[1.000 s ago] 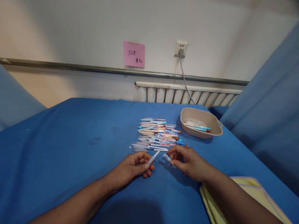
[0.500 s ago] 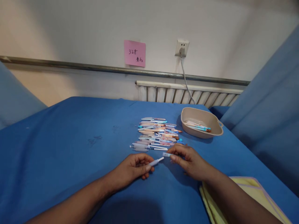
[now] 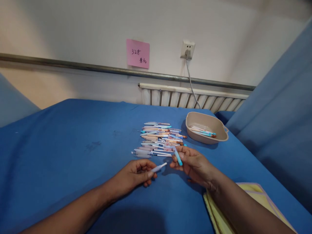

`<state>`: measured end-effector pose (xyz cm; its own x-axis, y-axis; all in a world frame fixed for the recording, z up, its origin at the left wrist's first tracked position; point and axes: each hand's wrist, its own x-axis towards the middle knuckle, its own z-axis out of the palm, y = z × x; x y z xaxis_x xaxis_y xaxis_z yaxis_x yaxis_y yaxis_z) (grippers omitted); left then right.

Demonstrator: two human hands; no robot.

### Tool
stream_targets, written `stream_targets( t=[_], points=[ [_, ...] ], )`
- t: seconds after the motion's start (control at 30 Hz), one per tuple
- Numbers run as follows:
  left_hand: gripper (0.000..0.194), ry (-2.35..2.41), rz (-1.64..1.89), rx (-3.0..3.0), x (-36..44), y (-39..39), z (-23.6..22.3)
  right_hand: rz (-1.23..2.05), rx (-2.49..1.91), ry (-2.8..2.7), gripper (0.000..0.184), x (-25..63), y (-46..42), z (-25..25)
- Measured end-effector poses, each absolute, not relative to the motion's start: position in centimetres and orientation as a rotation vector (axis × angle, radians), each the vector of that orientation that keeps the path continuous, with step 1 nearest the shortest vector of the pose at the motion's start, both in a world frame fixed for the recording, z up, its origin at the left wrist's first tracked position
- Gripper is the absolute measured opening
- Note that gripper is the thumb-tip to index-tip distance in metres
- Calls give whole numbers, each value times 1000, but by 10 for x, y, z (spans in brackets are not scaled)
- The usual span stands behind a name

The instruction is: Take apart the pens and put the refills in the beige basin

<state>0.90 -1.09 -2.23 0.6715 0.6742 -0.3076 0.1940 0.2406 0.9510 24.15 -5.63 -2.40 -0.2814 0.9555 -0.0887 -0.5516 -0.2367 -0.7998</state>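
Observation:
Between thumb and fingers, my left hand (image 3: 142,174) grips a pale pen barrel (image 3: 157,168), its white end pointing up and right. My right hand (image 3: 192,162) pinches a blue pen part (image 3: 178,156), bright turquoise at its lower end and paler at the top; it looks like a cap or half a barrel. The two pieces are apart. Just beyond both hands lies a pile of pens and pen parts (image 3: 156,136) in pale, peach and blue colours, side by side on the blue cloth. My right hand hides its near right corner.
A beige plastic basket (image 3: 207,141) with several pens in it stands at the back right. A folded yellow cloth (image 3: 253,188) lies under my right forearm. Behind the blue-covered table (image 3: 60,146) are a radiator (image 3: 165,97) and a plugged-in cable (image 3: 190,76).
My right hand has turned the blue part from lying level, facing the barrel, to tilted steeply with its turquoise end showing. The left hand keeps its hold; the view has shifted slightly.

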Motion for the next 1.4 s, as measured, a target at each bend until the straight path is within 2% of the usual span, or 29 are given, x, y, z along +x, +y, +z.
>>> stream_targets(
  t=[0.13, 0.23, 0.3, 0.47, 0.63, 0.8, 1.13, 1.4],
  points=[
    [31, 795, 389, 1313, 8, -9, -27, 1752, -718, -682, 37, 238, -56, -24],
    [31, 794, 400, 1294, 8, -9, -29, 1692, -857, -565, 33, 235, -51, -30],
    [32, 806, 406, 1284, 9, -9, -28, 1532, -1003, -595, 29, 235, -47, -34],
    [29, 824, 399, 1283, 10, -10, -22, 951, -1509, -1410, 12, 250, -56, -26],
    [29, 835, 397, 1267, 11, -9, -20, 856, -1767, -2149, 16, 252, -81, -9],
    [28, 827, 399, 1288, 10, -10, -21, 733, -1732, -2338, 15, 242, -86, -8],
    [25, 809, 360, 1380, 10, -14, -21, 714, -1291, -2183, 15, 245, -72, -14],
    [22, 810, 330, 1509, 9, -16, -23, 766, -1364, -2150, 8, 242, -73, -19]
  ],
)
